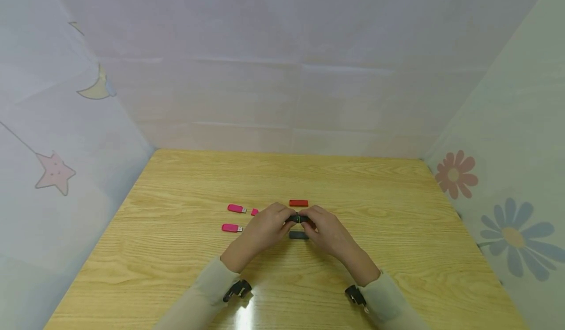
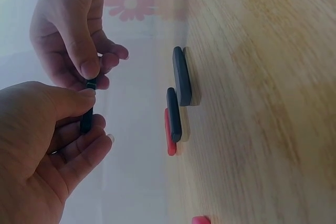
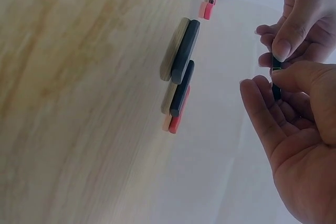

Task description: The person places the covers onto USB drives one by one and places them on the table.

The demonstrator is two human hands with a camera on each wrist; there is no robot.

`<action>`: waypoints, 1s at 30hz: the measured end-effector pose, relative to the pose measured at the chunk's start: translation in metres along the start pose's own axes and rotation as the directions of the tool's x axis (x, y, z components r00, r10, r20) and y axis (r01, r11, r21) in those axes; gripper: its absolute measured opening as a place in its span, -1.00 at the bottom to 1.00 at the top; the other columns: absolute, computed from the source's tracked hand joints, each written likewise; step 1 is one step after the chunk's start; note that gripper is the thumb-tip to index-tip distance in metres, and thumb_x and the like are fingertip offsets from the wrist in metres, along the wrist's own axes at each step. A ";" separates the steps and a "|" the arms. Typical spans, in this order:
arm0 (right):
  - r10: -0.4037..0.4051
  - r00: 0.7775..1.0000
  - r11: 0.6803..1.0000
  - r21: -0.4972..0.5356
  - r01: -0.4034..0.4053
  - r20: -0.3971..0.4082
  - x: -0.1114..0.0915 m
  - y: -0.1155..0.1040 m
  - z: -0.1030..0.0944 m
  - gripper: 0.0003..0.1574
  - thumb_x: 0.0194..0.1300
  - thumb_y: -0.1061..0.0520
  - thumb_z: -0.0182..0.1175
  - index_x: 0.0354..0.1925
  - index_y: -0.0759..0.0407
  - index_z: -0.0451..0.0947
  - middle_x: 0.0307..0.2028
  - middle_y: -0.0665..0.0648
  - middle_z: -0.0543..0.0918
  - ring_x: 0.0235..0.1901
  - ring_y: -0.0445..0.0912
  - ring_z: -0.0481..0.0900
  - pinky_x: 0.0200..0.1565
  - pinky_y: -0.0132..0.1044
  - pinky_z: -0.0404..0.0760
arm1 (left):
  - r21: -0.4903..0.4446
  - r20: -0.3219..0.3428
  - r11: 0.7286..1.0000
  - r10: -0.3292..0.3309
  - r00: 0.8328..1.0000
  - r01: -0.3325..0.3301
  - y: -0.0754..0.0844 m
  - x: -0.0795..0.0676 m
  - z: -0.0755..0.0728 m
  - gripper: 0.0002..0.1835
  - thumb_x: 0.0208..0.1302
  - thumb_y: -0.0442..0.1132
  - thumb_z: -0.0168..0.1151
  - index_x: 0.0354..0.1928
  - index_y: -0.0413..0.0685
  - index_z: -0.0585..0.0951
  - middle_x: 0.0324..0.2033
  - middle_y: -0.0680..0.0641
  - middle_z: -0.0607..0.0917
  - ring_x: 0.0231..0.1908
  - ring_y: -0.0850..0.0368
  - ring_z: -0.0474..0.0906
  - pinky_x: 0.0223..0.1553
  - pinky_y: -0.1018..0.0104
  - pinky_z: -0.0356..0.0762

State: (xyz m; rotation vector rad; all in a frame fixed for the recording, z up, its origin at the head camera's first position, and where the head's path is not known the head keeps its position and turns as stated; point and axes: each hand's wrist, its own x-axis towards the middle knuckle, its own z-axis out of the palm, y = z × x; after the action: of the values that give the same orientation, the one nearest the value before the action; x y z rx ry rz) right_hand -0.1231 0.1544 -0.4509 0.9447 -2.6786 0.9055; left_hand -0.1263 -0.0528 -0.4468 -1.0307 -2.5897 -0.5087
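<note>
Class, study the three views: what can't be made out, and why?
- Head view: full outline of the held dark stick, covered by the left hand and right hand.
- Head view: the middle dark stick on the table, apparently hidden behind the held one.
- Left wrist view: the rest of the pink piece, cut off by the bottom edge.
- Head view: any lettering on the red stick, too small.

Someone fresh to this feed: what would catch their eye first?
Probably the left hand and right hand meeting above the table, pinching a small dark stick between them. Then the two bright pink USB sticks, lying to the left of the hands in the head view, and the red stick just beyond the hands.
</note>
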 end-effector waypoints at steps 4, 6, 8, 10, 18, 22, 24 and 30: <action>-0.001 1.000 1.000 0.001 0.001 0.011 0.000 0.001 0.000 -0.74 0.32 0.31 0.33 -0.01 0.23 0.63 -0.15 0.07 0.67 -0.31 -0.21 0.58 -0.30 -0.40 0.63 | 0.006 -0.001 1.000 0.008 1.000 -0.008 0.000 0.000 0.000 -0.87 0.36 -0.22 0.36 -0.13 -0.09 0.70 -0.21 -0.01 0.73 -0.16 0.15 0.64 -0.16 0.37 0.66; -0.003 1.000 1.000 0.002 0.003 0.015 0.000 0.001 0.000 -0.73 0.32 0.31 0.32 -0.01 0.23 0.63 -0.14 0.07 0.67 -0.31 -0.20 0.59 -0.30 -0.40 0.63 | 0.013 -0.001 1.000 0.014 1.000 -0.014 0.000 0.000 0.000 -0.87 0.36 -0.22 0.36 -0.13 -0.10 0.70 -0.21 -0.01 0.73 -0.16 0.15 0.64 -0.16 0.37 0.66; -0.008 1.000 1.000 0.002 0.008 0.015 0.000 0.001 -0.001 -0.73 0.32 0.32 0.32 -0.01 0.24 0.63 -0.14 0.08 0.67 -0.31 -0.20 0.59 -0.30 -0.39 0.63 | 0.020 0.003 1.000 0.016 1.000 -0.016 0.001 0.001 0.001 -0.86 0.36 -0.22 0.36 -0.12 -0.10 0.69 -0.20 -0.01 0.73 -0.16 0.15 0.64 -0.16 0.37 0.66; -0.011 1.000 1.000 -0.003 0.011 0.013 -0.001 0.002 -0.001 -0.73 0.32 0.32 0.32 -0.01 0.23 0.63 -0.14 0.08 0.67 -0.31 -0.20 0.59 -0.30 -0.39 0.63 | 0.024 0.010 1.000 0.014 1.000 -0.014 0.001 0.001 0.000 -0.86 0.36 -0.22 0.36 -0.11 -0.10 0.69 -0.20 -0.01 0.73 -0.16 0.15 0.64 -0.16 0.38 0.66; -0.012 1.000 1.000 -0.021 0.012 0.015 -0.001 0.002 -0.001 -0.75 0.33 0.31 0.32 -0.02 0.22 0.63 -0.15 0.08 0.67 -0.32 -0.22 0.55 -0.31 -0.38 0.61 | 0.019 0.046 1.000 0.002 0.999 -0.003 0.003 0.004 -0.001 -0.84 0.39 -0.23 0.33 -0.07 -0.11 0.69 -0.18 -0.01 0.74 -0.15 0.17 0.63 -0.14 0.39 0.66; -0.006 1.000 1.000 -0.024 0.006 0.020 -0.001 0.002 -0.001 -0.76 0.33 0.31 0.32 -0.02 0.22 0.63 -0.15 0.08 0.67 -0.33 -0.22 0.55 -0.32 -0.39 0.61 | 0.020 0.054 1.000 -0.001 0.999 0.000 0.003 0.004 0.000 -0.84 0.41 -0.22 0.31 -0.07 -0.11 0.69 -0.18 0.00 0.75 -0.14 0.17 0.63 -0.13 0.39 0.65; -0.006 1.000 1.000 -0.025 0.006 0.021 -0.001 0.001 -0.001 -0.75 0.33 0.31 0.32 -0.02 0.22 0.63 -0.15 0.08 0.67 -0.33 -0.22 0.55 -0.32 -0.39 0.61 | 0.021 0.053 1.000 0.000 0.999 -0.002 0.003 0.004 0.001 -0.84 0.41 -0.22 0.31 -0.07 -0.11 0.69 -0.18 0.01 0.75 -0.14 0.17 0.63 -0.13 0.39 0.65; -0.030 1.000 0.999 -0.033 0.030 0.007 -0.001 0.001 -0.001 -0.75 0.31 0.32 0.33 -0.03 0.22 0.64 -0.15 0.08 0.68 -0.35 -0.22 0.55 -0.33 -0.40 0.60 | 0.014 0.045 1.000 0.004 0.999 -0.004 0.002 0.003 0.001 -0.84 0.40 -0.22 0.32 -0.06 -0.11 0.69 -0.17 -0.01 0.74 -0.12 0.16 0.64 -0.10 0.36 0.66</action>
State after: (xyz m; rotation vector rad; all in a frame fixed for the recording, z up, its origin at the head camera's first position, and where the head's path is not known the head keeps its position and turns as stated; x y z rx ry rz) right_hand -0.1230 0.1567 -0.4509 0.9797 -2.6687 0.8513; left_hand -0.1271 -0.0492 -0.4458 -1.0544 -2.6264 -0.4704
